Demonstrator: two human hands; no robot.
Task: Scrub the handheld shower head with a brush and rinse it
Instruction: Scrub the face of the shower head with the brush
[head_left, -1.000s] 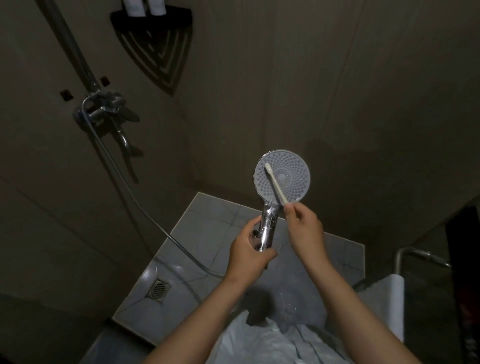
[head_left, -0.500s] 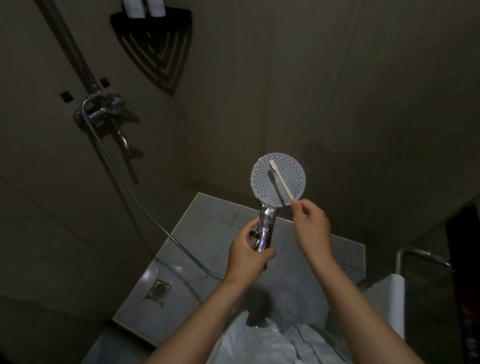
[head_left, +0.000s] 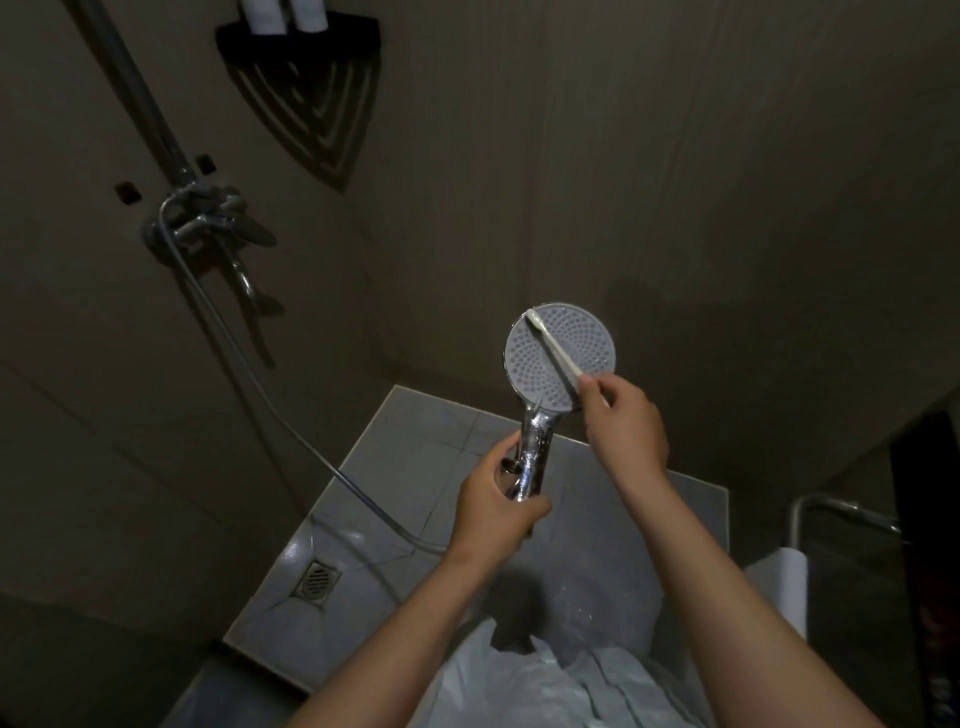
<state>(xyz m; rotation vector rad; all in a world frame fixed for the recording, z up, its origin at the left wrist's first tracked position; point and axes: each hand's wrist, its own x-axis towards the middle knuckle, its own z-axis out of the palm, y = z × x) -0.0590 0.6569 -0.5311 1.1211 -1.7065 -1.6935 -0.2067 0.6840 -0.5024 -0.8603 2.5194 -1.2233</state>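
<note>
The handheld shower head (head_left: 576, 347) has a round grey nozzle face turned toward me and a chrome handle below it. My left hand (head_left: 493, 506) grips that handle low down. My right hand (head_left: 626, 423) pinches the end of a white brush (head_left: 553, 345), a toothbrush shape, whose bristle tip lies on the upper left rim of the nozzle face. The brush shaft crosses the face diagonally. A grey hose (head_left: 270, 395) runs from the handle's base up to the wall tap.
A chrome mixer tap (head_left: 208, 223) and riser pipe (head_left: 140, 98) sit on the left wall. A black corner shelf (head_left: 301, 36) holds two white bottles above. The floor drain (head_left: 317, 579) is lower left; a white roll (head_left: 792, 587) on a metal rail is right.
The brush tip has slid up and left across the nozzle face to its upper rim, and my right hand rose with it. The left hand kept its grip on the handle.
</note>
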